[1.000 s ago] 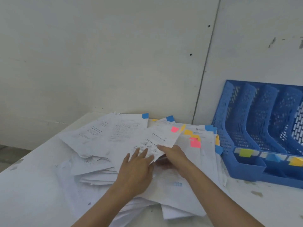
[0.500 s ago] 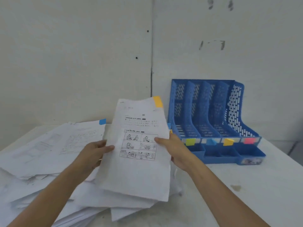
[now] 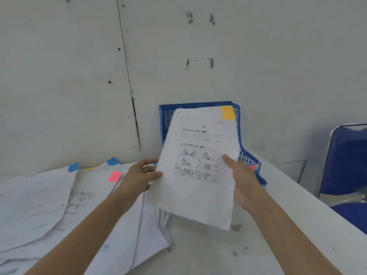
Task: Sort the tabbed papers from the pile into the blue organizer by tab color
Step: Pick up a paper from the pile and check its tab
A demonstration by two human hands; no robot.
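1. Head view: the orange-tabbed paper (image 3: 198, 175) hung just before the blue organizer (image 3: 165, 120), hiding its slots.
2. The left hand (image 3: 137, 178) and right hand (image 3: 241, 181) each pinched a side edge.
3. Likely best was checking slot labels, then sliding it in straight; the pile (image 3: 49, 205) lay left of the organizer.

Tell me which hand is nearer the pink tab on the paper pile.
Left. The left hand is just right of the pink tab; the right hand is beyond the orange-tabbed white sheet.
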